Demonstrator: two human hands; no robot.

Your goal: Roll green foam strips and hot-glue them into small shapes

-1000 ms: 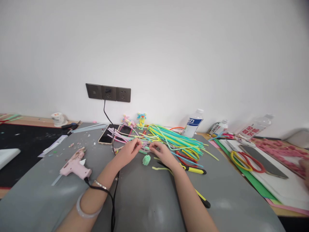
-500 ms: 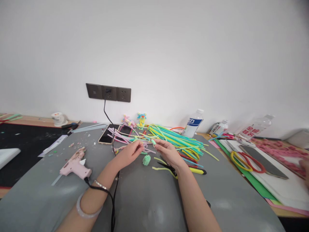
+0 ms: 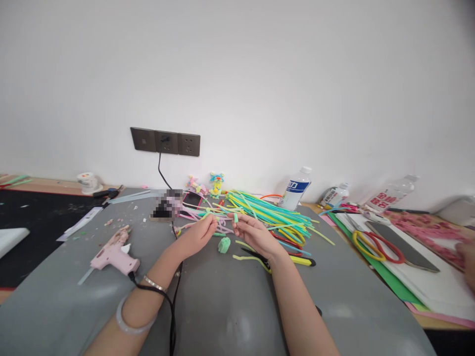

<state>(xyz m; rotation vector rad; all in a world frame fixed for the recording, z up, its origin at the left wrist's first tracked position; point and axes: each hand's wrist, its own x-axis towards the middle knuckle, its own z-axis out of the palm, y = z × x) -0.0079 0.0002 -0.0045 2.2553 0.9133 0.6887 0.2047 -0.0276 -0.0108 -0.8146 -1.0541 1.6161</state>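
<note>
My right hand [image 3: 254,235] pinches a short, light green fuzzy piece [image 3: 235,218], which looks like folded pipe cleaner, between thumb and fingers. Just across a small gap, my left hand [image 3: 199,232] has its fingertips pressed together; what they hold, if anything, is too small to name. A mint green fuzzy bundle [image 3: 223,245] rests on the grey table surface [image 3: 226,306] below and between both hands. Behind them lies a pile of green, yellow and teal pipe cleaners [image 3: 270,212], with pink-purple ones [image 3: 191,211] to the left.
A pink glue gun [image 3: 115,254] lies left, its black cable passing my left forearm. Yellow-handled pliers [image 3: 302,260] lie beside my right wrist. Two small figures [image 3: 216,184] and a bottle [image 3: 295,189] stand near the wall. Scissors [image 3: 380,247] and another person's hand [image 3: 466,259] are at right.
The green piece in my right hand has turned from slanted to nearly upright, and that hand has shifted slightly left. My left hand stays almost in place.
</note>
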